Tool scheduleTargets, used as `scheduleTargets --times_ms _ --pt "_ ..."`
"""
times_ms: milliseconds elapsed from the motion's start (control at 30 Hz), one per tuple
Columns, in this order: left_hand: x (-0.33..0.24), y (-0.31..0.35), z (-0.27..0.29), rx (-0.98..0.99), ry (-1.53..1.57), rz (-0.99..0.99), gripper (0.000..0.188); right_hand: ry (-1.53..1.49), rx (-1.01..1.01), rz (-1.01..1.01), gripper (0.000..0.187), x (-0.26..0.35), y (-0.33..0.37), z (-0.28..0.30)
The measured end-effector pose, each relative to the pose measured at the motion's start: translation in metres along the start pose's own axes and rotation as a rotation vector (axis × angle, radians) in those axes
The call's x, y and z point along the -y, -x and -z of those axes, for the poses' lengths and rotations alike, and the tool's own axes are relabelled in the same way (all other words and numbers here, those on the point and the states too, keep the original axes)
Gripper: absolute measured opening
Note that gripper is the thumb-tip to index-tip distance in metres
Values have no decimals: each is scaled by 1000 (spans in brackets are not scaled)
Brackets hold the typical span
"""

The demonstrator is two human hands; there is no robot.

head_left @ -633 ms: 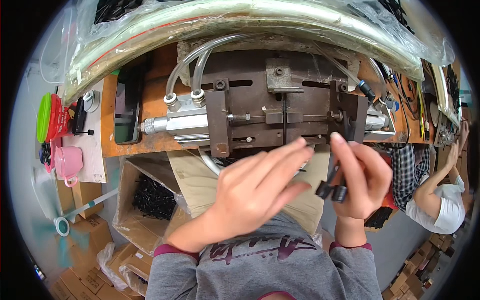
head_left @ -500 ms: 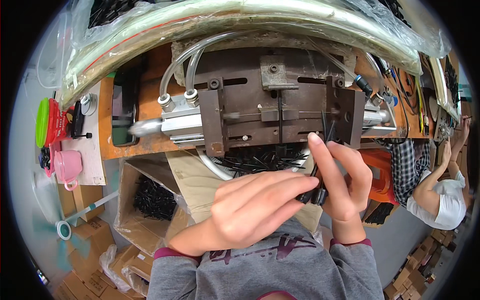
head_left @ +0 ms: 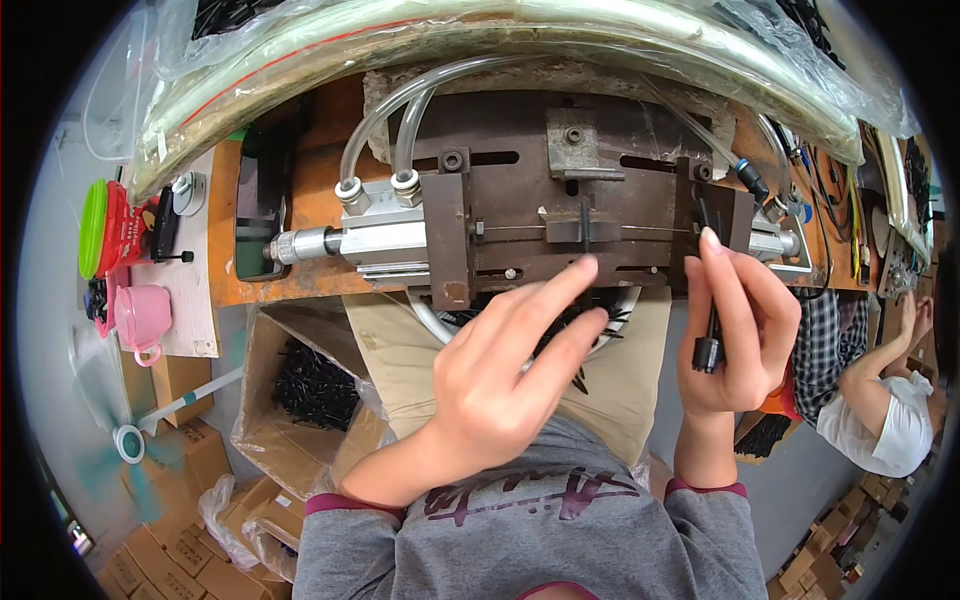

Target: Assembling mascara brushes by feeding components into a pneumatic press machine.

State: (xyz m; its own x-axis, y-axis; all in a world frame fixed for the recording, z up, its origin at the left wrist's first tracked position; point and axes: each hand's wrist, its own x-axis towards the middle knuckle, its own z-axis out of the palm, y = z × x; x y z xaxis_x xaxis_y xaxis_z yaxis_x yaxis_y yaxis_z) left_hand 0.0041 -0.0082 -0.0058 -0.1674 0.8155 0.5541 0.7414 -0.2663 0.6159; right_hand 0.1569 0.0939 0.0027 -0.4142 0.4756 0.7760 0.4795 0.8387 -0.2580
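A dark metal clamping fixture (head_left: 520, 270) stands before me, with a thin black rod (head_left: 586, 218) upright at its small centre block. My left hand (head_left: 505, 385) reaches toward the rod's lower end, index finger and thumb stretched out and apart. Its fingertips cover that end, so whether they touch it I cannot tell. Right of the fixture's middle, my right hand (head_left: 755, 335) pinches slender black rods (head_left: 707, 352) with thicker cylindrical ends hanging downward. Its fingers partly hide them. Below the fixture, a pile of black rods (head_left: 565, 340) shows behind my left hand.
Silver air cylinders (head_left: 385, 242) with clear hoses flank the fixture. A phone (head_left: 262, 215) lies on the bench at left, near a pink cup (head_left: 142, 318). An open carton (head_left: 262, 385) holds many black rods. At far right sits another person (head_left: 880, 425).
My left hand has left my right hand and opened toward the fixture's centre. My right hand has moved right with its rods. The centre rod's upper end sits lower.
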Motion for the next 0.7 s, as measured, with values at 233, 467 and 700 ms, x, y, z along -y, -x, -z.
scheduleTargets --times_ms 233,467,700 --pt "10 -5 -14 28 -267 -101 24 64 -19 0 38 4 -2 3" --pt "6 -8 -7 108 -297 -64 22 -18 -49 11 38 3 3 8" --pt "4 -14 3 130 222 88 39 8 97 87 44 8 3 3"
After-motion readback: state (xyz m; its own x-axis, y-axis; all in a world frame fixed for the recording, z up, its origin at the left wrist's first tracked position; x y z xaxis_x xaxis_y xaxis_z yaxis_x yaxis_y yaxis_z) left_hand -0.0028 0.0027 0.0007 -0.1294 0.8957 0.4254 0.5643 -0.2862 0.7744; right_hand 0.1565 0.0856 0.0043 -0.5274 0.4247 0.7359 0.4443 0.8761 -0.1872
